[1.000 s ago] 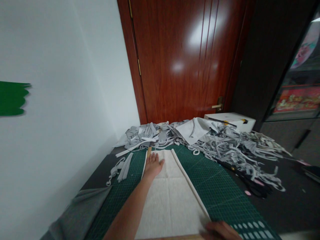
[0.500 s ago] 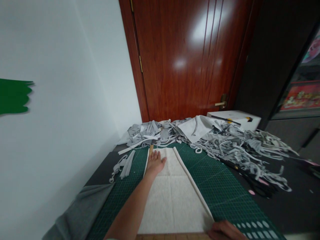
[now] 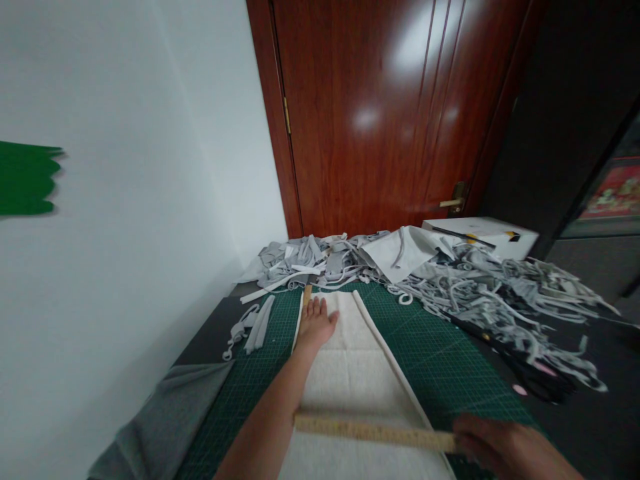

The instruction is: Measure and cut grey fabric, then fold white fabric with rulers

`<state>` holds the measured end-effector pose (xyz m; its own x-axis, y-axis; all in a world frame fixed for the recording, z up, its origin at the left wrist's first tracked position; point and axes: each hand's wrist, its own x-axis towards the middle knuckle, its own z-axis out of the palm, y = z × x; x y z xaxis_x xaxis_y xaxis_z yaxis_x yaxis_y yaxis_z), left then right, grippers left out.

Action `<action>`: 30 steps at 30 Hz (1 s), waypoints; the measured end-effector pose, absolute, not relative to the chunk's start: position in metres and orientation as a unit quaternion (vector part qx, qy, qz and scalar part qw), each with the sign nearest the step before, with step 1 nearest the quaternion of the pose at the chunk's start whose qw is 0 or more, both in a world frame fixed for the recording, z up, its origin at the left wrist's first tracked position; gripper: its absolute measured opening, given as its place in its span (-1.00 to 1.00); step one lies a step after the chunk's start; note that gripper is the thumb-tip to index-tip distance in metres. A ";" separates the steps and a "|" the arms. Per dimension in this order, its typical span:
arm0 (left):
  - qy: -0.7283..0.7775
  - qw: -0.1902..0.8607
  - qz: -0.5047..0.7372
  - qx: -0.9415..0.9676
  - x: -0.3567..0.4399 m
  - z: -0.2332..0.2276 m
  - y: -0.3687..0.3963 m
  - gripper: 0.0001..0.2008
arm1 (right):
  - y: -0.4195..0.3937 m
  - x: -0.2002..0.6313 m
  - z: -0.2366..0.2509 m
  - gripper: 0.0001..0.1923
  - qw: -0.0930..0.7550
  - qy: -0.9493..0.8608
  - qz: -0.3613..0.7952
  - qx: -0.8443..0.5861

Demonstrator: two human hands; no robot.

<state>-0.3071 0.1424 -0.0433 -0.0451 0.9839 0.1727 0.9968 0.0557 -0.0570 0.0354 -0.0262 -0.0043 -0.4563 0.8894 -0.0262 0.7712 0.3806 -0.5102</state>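
A long piece of off-white fabric (image 3: pixel 353 373) lies flat, with a crease along its middle and a thick edge on its right side. My left hand (image 3: pixel 319 325) rests flat on its far left part, fingers stretched out. Just beyond those fingertips pokes the end of a wooden strip (image 3: pixel 307 293); the rest of it is hidden. My right hand (image 3: pixel 500 443), blurred, grips one end of a wooden ruler (image 3: pixel 375 431). This ruler crosses the near part of the fabric from side to side, its other end by my left forearm.
Under the fabric is a green cutting mat (image 3: pixel 430 347). Grey fabric scraps (image 3: pixel 470 287) are heaped along the back and right, before a white box (image 3: pixel 485 233). Black scissors (image 3: pixel 535 373) lie at the right. A grey cloth (image 3: pixel 165 413) lies front left, beside the white wall (image 3: pixel 125 267).
My right hand has moved the wooden ruler from the fabric's near edge farther up across it. My left hand stays flat in its place. The view has shifted slightly.
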 end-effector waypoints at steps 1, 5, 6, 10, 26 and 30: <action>-0.723 0.084 -0.040 -0.685 -0.307 -0.044 0.142 -0.30 | -0.015 0.034 0.004 -0.71 0.139 -0.821 0.198 -0.517; -0.725 0.088 -0.042 -0.682 -0.306 -0.044 0.141 -0.32 | 0.041 0.004 0.023 -0.63 0.151 -0.786 0.026 -0.599; -0.725 0.087 -0.042 -0.682 -0.306 -0.043 0.141 -0.32 | 0.055 -0.008 0.025 -0.61 0.134 -0.781 0.002 -0.610; -0.726 0.082 -0.040 -0.682 -0.305 -0.041 0.140 -0.30 | 0.094 -0.058 0.025 -0.54 0.082 -0.801 -0.044 -0.592; -0.729 0.089 -0.038 -0.678 -0.303 -0.041 0.139 -0.28 | 0.111 -0.074 0.014 -0.50 0.071 -0.793 -0.089 -0.599; -0.730 0.087 -0.036 -0.676 -0.303 -0.040 0.140 -0.27 | 0.115 -0.060 0.010 -0.49 0.064 -0.780 -0.100 -0.615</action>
<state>-0.3027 0.1396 -0.0403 -0.0695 0.9820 0.1757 0.9944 0.0822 -0.0657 -0.0599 0.1148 0.0103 -0.2357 0.9460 0.2226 0.9715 0.2239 0.0773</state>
